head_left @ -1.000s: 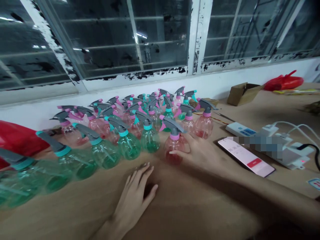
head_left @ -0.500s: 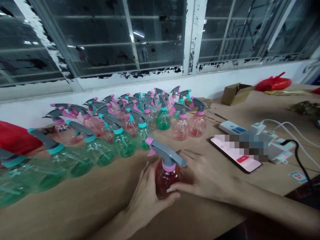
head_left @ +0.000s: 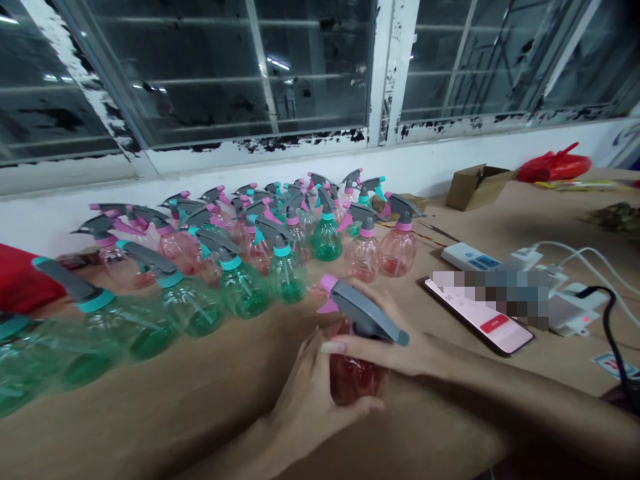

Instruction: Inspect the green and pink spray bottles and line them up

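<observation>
A pink spray bottle (head_left: pixel 357 383) with a grey trigger head and pink nozzle stands between my two hands, close in front of me. My left hand (head_left: pixel 313 393) wraps its lower body from the left, thumb across the near side. Around the neck, just under the head, my right hand (head_left: pixel 395 340) is closed, its thumb lying across the collar and hiding it. Beyond them stand a green spray bottle (head_left: pixel 287 277) and a pale pink spray bottle (head_left: pixel 397 252), among several others in rows.
To the right lie a phone (head_left: pixel 505 330) with its screen lit and a white power strip (head_left: pixel 467 257) with cables plugged in. Farther back sit an open cardboard box (head_left: pixel 475 190) and a red plastic bag (head_left: pixel 555 165). Another red bag (head_left: pixel 25 280) is at the left edge.
The pink spray bottle and both hands have shifted slightly right in view. My right hand has moved from the bottle's body up to its neck, its thumb now over the collar.
</observation>
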`<state>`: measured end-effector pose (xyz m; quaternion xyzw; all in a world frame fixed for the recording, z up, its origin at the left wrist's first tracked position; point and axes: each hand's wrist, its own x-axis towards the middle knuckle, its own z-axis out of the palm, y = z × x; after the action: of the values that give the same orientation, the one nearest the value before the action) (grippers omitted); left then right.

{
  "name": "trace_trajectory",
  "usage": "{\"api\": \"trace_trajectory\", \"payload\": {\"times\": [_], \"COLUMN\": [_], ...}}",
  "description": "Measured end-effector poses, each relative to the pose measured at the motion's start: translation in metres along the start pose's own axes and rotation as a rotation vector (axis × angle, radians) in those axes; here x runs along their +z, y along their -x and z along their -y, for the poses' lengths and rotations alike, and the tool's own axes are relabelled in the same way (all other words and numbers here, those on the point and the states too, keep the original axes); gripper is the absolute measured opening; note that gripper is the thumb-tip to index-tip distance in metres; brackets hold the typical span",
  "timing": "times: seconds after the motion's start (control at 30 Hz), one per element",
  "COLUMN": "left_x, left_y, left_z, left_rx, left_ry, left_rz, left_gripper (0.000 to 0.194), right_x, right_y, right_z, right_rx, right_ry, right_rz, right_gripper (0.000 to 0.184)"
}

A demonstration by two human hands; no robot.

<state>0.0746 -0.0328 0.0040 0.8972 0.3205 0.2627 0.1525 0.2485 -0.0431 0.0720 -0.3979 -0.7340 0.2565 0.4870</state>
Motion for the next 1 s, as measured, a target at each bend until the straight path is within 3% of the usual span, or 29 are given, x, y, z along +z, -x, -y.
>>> {"api": "trace_trajectory", "payload": {"times": [0.17,0.27,0.4,0.63,0.8,1.0], "left_x": [0.006,0.006,0.0,-0.022,-0.029,-0.028], "left_y": [-0.006,-0.011,-0.017,-0.003,0.018,0.015], "left_z": [0.005,0.008,0.011,0.036,0.055,0.065], "left_rx": [-0.001,0.005,0.026,0.067,0.092,0.116], "left_ry": [0.186,0.239,0.259,0.003,-0.198,-0.309], "left_rz": [0.006,0.014,0.025,0.147,0.187,0.19], "left_gripper": [0.071,0.068,0.079,0.096,0.074,0.061], "right_x": [0.005,0.007,0.008,0.004,-0.001,0.0], "right_y": [-0.003,-0.007,-0.015,-0.024,-0.032,-0.043], "right_z": [0.002,-0.003,-0.009,-0.01,-0.016,-0.025], "right_rx": [-0.005,-0.004,0.005,0.004,0.049,0.079], "right_ry": [-0.011,-0.064,-0.15,-0.078,-0.061,-0.088], "right_rz": [-0.076,-0.089,-0.052,-0.001,0.011,0.04], "right_gripper": [0.015,0.017,0.022,0.017,0.013,0.012]}}
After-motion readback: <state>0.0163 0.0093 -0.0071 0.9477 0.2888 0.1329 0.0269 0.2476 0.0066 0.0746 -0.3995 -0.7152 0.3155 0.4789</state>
